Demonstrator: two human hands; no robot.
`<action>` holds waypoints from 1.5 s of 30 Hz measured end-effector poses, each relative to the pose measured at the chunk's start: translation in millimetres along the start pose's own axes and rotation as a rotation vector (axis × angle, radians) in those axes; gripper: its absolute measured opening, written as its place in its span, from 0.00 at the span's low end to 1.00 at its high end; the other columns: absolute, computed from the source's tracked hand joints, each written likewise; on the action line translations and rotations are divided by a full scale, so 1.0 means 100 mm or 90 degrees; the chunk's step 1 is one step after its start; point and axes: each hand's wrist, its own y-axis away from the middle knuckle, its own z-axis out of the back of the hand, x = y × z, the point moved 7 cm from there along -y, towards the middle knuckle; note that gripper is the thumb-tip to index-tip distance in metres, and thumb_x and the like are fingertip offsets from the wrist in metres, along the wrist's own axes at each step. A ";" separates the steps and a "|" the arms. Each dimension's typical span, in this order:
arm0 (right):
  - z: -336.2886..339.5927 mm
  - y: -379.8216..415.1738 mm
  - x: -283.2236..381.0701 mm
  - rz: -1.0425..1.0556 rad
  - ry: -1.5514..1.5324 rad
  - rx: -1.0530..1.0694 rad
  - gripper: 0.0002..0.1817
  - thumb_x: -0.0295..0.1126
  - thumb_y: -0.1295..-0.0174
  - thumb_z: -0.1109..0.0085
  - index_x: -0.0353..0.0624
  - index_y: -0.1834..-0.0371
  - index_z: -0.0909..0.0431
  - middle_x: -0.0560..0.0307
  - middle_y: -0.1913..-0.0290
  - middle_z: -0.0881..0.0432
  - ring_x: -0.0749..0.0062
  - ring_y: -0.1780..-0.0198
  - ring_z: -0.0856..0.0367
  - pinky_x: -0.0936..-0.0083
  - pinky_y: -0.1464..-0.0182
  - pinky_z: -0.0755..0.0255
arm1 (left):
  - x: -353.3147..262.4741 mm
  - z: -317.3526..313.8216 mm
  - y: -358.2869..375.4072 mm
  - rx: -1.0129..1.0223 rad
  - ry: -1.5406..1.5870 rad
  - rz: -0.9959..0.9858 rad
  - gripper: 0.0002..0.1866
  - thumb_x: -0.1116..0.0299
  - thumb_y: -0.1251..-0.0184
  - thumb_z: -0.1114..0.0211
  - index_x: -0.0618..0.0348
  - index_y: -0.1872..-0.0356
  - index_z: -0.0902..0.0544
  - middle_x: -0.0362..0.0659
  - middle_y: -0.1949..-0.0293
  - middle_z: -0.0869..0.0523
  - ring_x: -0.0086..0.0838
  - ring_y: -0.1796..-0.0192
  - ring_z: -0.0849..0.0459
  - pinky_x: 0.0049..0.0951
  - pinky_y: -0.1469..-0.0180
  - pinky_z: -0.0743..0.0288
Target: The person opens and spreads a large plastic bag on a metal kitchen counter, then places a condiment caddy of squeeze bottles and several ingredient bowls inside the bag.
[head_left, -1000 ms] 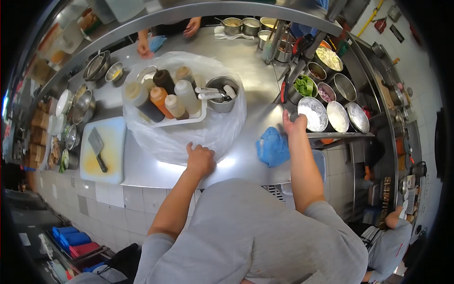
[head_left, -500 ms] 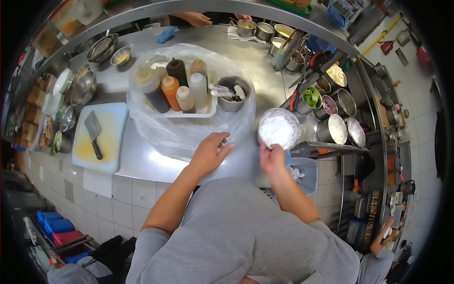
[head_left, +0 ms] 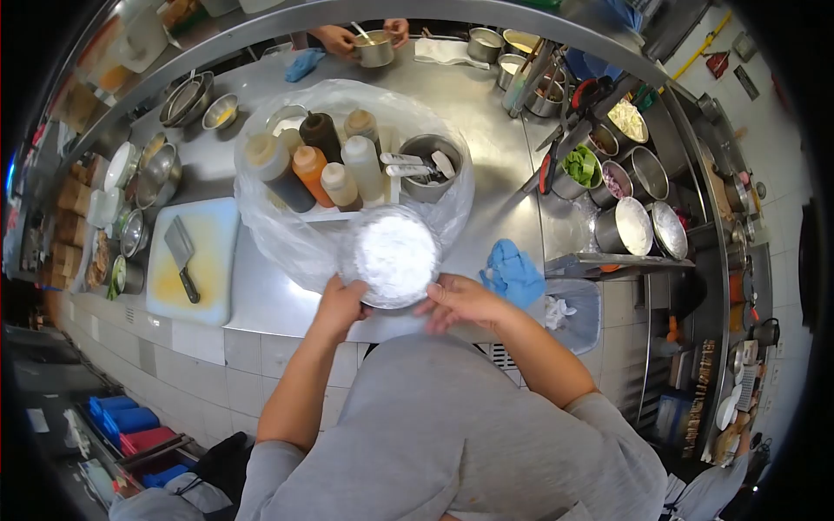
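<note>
At the near edge of the steel desk (head_left: pixel 276 311), in front of the wearer's grey shirt (head_left: pixel 452 417), a round metal bowl (head_left: pixel 393 302) of white powder (head_left: pixel 393 247) is held up, its open top facing the camera. The left hand (head_left: pixel 341 304) has its grip closed on the bowl's near left side, thumb at the rim. The right hand (head_left: pixel 465 301) is at the near right side, its thumb at the rim and its blurred fingers loosely parted; I cannot tell whether its grip bears any of the weight. To the right lies a crumpled blue cloth (head_left: pixel 512 271), with a grey bin (head_left: pixel 591 334) beyond the desk's edge. To the left, a cleaver (head_left: pixel 180 245) rests on a stained white cutting board (head_left: pixel 217 260). Just past the bowl, clear plastic sheeting (head_left: pixel 282 258) spreads under a white tray (head_left: pixel 320 215) of squeeze bottles (head_left: pixel 310 176), and beside them a steel pot (head_left: pixel 432 193) holds white-handled utensils (head_left: pixel 403 165). Farther right, a container of leafy greens (head_left: pixel 578 163) stands among other metal containers. At the far side, a co-worker's two hands (head_left: pixel 337 40) hold a small saucepan (head_left: pixel 376 58) with a utensil in it, near a folded white towel (head_left: pixel 443 52).
</note>
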 end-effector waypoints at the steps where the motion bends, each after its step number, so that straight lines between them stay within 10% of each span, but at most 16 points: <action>1: 0.30 -0.29 -0.10 0.070 0.106 -0.037 0.35 0.48 0.26 0.37 0.31 0.27 0.32 0.41 0.48 0.13 0.62 0.57 0.11 0.68 0.56 0.16 | -0.02 0.13 0.04 -0.039 0.060 0.005 0.15 0.71 0.32 0.40 0.66 0.46 0.21 0.43 0.66 0.16 0.23 0.76 0.23 0.23 0.78 0.31; 3: 0.64 -0.74 -0.25 0.141 0.209 -0.073 0.40 0.50 0.26 0.34 0.33 0.23 0.36 0.43 0.46 0.14 0.63 0.52 0.11 0.69 0.53 0.16 | -0.03 0.36 0.03 -0.059 0.077 0.004 0.15 0.71 0.32 0.41 0.67 0.47 0.22 0.44 0.67 0.16 0.23 0.77 0.23 0.23 0.79 0.30; 5: 1.16 -0.72 -0.05 0.379 0.153 -0.602 0.42 0.48 0.32 0.28 0.29 0.25 0.34 0.43 0.40 0.17 0.64 0.51 0.14 0.68 0.52 0.18 | -0.08 0.45 0.04 -0.079 0.093 -0.003 0.14 0.72 0.32 0.42 0.69 0.48 0.22 0.45 0.68 0.16 0.23 0.78 0.23 0.24 0.79 0.28; 8: 1.02 -0.96 0.06 0.266 -0.262 -0.502 0.40 0.46 0.35 0.24 0.30 0.29 0.28 0.44 0.40 0.17 0.62 0.48 0.16 0.66 0.48 0.20 | -0.14 0.44 0.06 -0.121 0.102 0.001 0.14 0.72 0.32 0.42 0.70 0.49 0.23 0.46 0.69 0.17 0.24 0.77 0.23 0.24 0.79 0.29; 12: 1.06 -1.22 0.22 0.332 -0.194 -0.333 0.33 0.39 0.36 0.25 0.29 0.34 0.25 0.42 0.44 0.16 0.57 0.48 0.15 0.62 0.46 0.20 | -0.10 0.14 -0.06 -0.052 0.172 0.013 0.13 0.72 0.31 0.43 0.69 0.49 0.24 0.47 0.68 0.17 0.24 0.77 0.24 0.24 0.78 0.29; 14: 1.24 -1.36 -0.07 0.105 -0.129 -0.321 0.30 0.33 0.36 0.31 0.32 0.32 0.26 0.38 0.42 0.15 0.48 0.43 0.14 0.54 0.46 0.17 | -0.17 -0.13 -0.14 -0.013 0.206 0.004 0.13 0.72 0.30 0.44 0.69 0.49 0.24 0.48 0.68 0.17 0.24 0.77 0.24 0.23 0.78 0.31; 21: 1.45 -0.55 -0.26 0.238 -0.255 -0.456 0.22 0.31 0.36 0.39 0.30 0.41 0.21 0.45 0.55 0.15 0.60 0.58 0.18 0.64 0.54 0.22 | -0.02 -0.78 -0.52 -0.041 0.024 -0.067 0.18 0.70 0.30 0.43 0.67 0.42 0.26 0.48 0.63 0.16 0.26 0.70 0.19 0.22 0.76 0.27; 31: 1.27 -0.08 -0.09 0.269 0.190 -0.372 0.27 0.41 0.31 0.37 0.36 0.34 0.23 0.51 0.49 0.13 0.70 0.57 0.18 0.69 0.53 0.23 | 0.47 -1.00 -0.39 -0.020 0.077 0.022 0.28 0.62 0.23 0.41 0.60 0.27 0.33 0.46 0.58 0.14 0.25 0.65 0.18 0.25 0.69 0.26; 36: 2.25 0.55 0.20 0.473 -0.440 -0.471 0.49 0.57 0.22 0.45 0.34 0.15 0.55 0.34 0.22 0.34 0.47 0.25 0.29 0.58 0.26 0.31 | 0.42 -0.49 0.00 -0.169 0.116 -0.080 0.43 0.58 0.25 0.34 0.53 0.15 0.46 0.43 0.43 0.18 0.25 0.55 0.18 0.26 0.59 0.27; 38: 2.38 0.84 0.59 0.447 -0.775 -0.477 0.54 0.68 0.23 0.57 0.40 0.13 0.69 0.35 0.13 0.66 0.39 0.14 0.55 0.48 0.17 0.43 | 0.39 -0.26 0.15 -0.243 0.099 -0.095 0.42 0.57 0.25 0.34 0.53 0.16 0.44 0.42 0.40 0.20 0.25 0.54 0.18 0.28 0.56 0.28; 45: 3.82 0.90 0.68 0.513 -0.884 -0.786 0.45 0.69 0.21 0.74 0.48 0.14 0.50 0.47 0.15 0.45 0.39 0.22 0.36 0.41 0.29 0.28 | 0.55 0.20 0.41 -0.360 0.145 -0.087 0.39 0.57 0.24 0.35 0.53 0.17 0.41 0.40 0.39 0.22 0.23 0.52 0.20 0.30 0.52 0.30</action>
